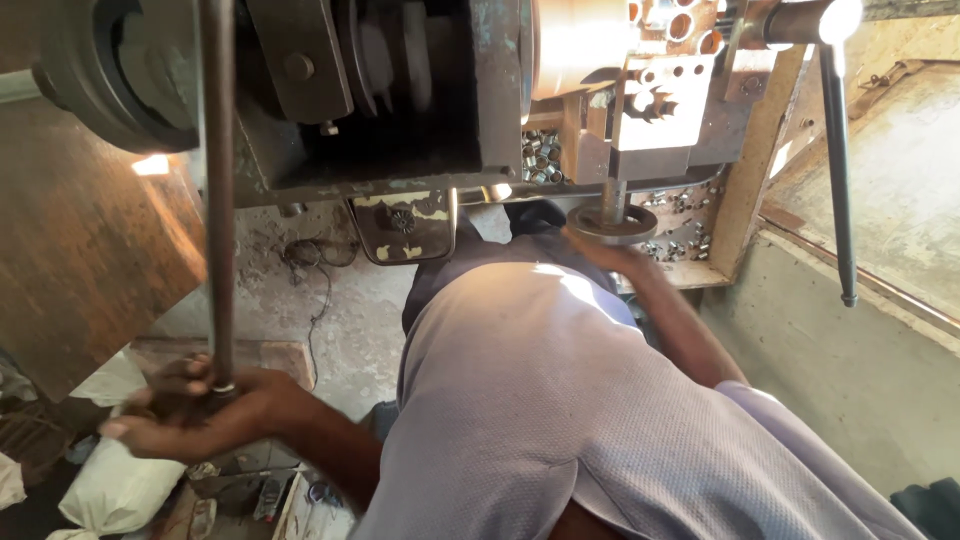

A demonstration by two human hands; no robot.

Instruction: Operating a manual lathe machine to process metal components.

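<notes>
Two hands are working one machine: at lower left, the left hand (190,405) is gripping the end of a long lever rod (218,190), its grip clamped around it for leverage, while at upper centre-right the right hand (610,255) is cupping a round handwheel (612,222) from beneath, its grip mostly hidden.
</notes>
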